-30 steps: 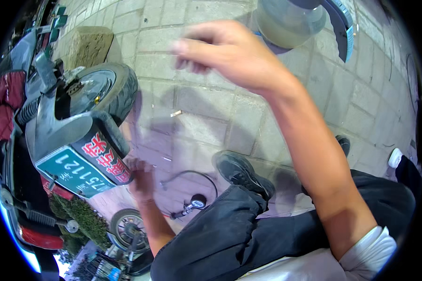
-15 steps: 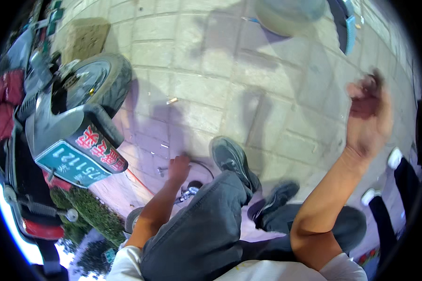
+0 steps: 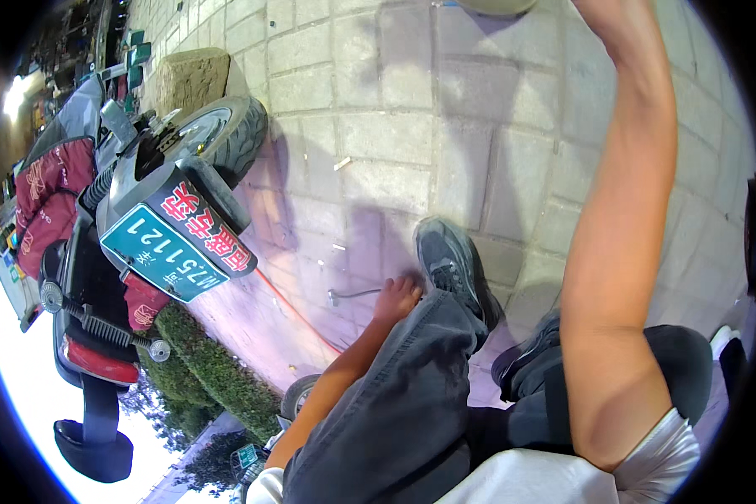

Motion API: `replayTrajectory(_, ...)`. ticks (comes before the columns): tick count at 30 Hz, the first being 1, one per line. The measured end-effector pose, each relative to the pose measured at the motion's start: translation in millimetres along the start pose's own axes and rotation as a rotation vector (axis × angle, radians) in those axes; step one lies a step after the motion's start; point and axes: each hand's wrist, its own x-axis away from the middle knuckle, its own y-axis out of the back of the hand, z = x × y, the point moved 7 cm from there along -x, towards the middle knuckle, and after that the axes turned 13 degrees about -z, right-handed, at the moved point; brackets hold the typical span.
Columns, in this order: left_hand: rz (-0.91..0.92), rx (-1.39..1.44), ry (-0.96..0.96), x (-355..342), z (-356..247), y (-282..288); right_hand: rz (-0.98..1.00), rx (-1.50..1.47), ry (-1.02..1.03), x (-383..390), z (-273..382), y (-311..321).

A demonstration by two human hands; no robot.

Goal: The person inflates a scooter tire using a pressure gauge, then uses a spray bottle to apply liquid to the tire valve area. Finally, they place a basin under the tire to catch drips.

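Well above the left shoe (image 3: 451,256) in view, a round container (image 3: 497,7) is cut off by the top edge; only its base shows, so its contents cannot be made out. Left of the shoe lies a thin hose (image 3: 357,293), its farther part hidden behind the left hand (image 3: 399,296), which is just beside the shoe, fingers loosely bent; whether they grip it, I cannot tell. The right hand (image 3: 620,15), to the shoe's upper right, is cropped, leaving its opening and hold unclear.
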Motion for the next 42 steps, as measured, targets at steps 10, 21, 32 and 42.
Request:
replayTrajectory(10,0.344,-0.053,0.902,287.9,219.7,5.3,0.140,-0.026,-0.086,14.2,-14.7,-31.5)
replayTrajectory(21,0.193,-0.200,1.050,170.6,271.5,10.7,0.472,0.058,-0.266,96.6,32.3,-34.6)
replayTrajectory(32,-0.982,0.517,0.582,-17.0,313.4,83.5,0.817,-0.053,-0.006,156.2,93.8,-123.3)
replayTrajectory(42,-1.387,0.844,0.416,-111.8,287.7,144.5,0.958,0.064,-0.028,144.4,86.7,-114.8)
